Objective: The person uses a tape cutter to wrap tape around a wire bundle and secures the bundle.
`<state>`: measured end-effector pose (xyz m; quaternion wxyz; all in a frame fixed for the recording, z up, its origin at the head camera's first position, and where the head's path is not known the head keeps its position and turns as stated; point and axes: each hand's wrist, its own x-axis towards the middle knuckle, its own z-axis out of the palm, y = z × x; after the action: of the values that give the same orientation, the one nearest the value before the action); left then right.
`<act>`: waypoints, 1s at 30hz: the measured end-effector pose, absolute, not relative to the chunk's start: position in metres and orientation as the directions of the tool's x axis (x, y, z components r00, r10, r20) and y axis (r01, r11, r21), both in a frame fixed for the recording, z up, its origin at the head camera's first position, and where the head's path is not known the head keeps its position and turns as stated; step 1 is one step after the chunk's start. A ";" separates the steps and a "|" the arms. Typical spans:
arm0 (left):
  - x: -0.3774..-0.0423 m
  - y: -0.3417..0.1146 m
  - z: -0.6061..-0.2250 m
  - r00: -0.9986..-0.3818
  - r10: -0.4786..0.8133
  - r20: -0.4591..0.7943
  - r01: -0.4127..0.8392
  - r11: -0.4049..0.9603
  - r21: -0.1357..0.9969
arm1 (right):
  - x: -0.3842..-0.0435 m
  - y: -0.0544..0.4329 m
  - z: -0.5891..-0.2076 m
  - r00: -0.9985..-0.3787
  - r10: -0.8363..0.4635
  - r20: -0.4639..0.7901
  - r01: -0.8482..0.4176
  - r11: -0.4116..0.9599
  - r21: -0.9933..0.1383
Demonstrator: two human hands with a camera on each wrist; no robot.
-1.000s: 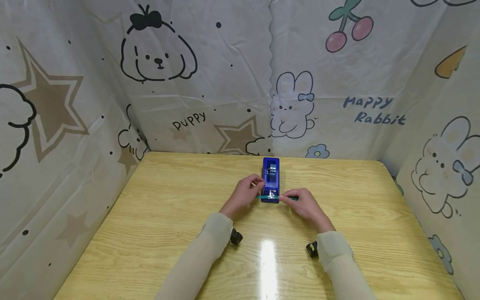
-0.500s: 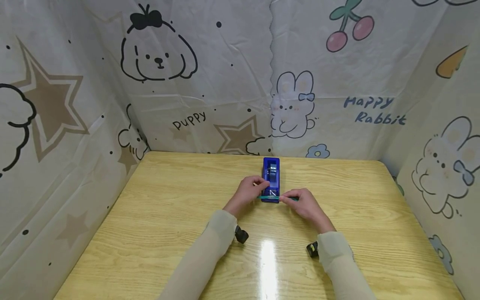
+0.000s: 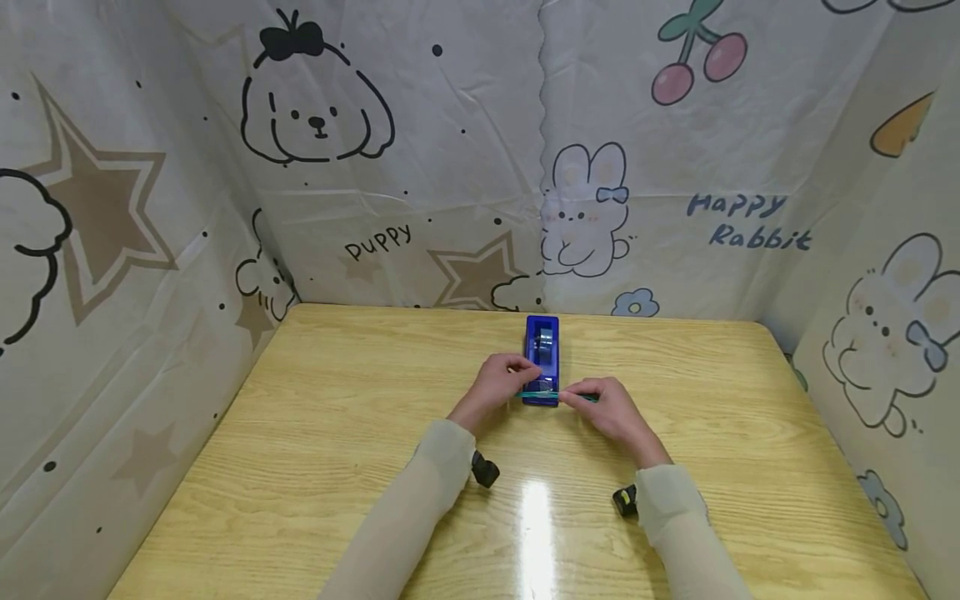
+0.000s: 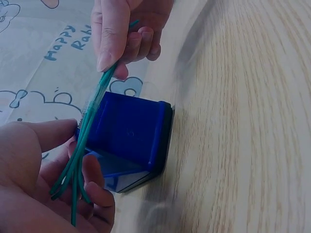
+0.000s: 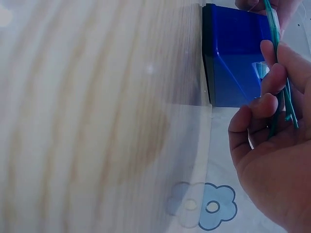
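Observation:
A blue tape dispenser [image 3: 548,363] stands near the back of the table, its front end toward me. Across that front end runs a bundle of thin green wires [image 4: 82,141], with clear tape [image 4: 92,103] lying along part of it. My right hand [image 3: 611,408] pinches the bundle between thumb and index finger, just right of the dispenser. My left hand [image 3: 495,385] reaches over the dispenser's left side, thumb and index fingertips together at the tape by the serrated cutter. Loose wire ends hang in front of its curled fingers in the left wrist view.
The wooden table [image 3: 337,467] is enclosed by a printed cloth [image 3: 450,125] at the back and both sides. A black wrist camera [image 3: 485,470] sits at the left sleeve, another black camera [image 3: 625,500] at the right sleeve.
My left hand has shifted slightly right, its fingertips now over the dispenser. The shiny tape patch at the front end looks smaller. My right hand and the wires have stayed almost still.

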<state>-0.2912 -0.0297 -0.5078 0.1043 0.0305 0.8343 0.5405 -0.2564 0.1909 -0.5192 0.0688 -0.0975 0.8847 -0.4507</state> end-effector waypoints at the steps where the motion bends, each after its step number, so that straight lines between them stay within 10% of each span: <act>1: -0.291 -0.030 -0.508 -0.976 0.162 -0.145 -0.067 0.412 0.909 | -0.256 0.191 -0.519 -0.972 -0.233 -0.032 -0.112 0.576 -0.810; 30: -0.293 -0.029 -0.508 -0.970 0.168 -0.176 -0.113 0.332 0.937 | -0.254 0.188 -0.514 -0.976 -0.211 0.063 -0.169 0.536 -0.827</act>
<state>-0.2925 -0.0288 -0.5079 0.1213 0.0169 0.8069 0.5779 -0.2542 0.1878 -0.5143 0.0223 -0.1084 0.8761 -0.4692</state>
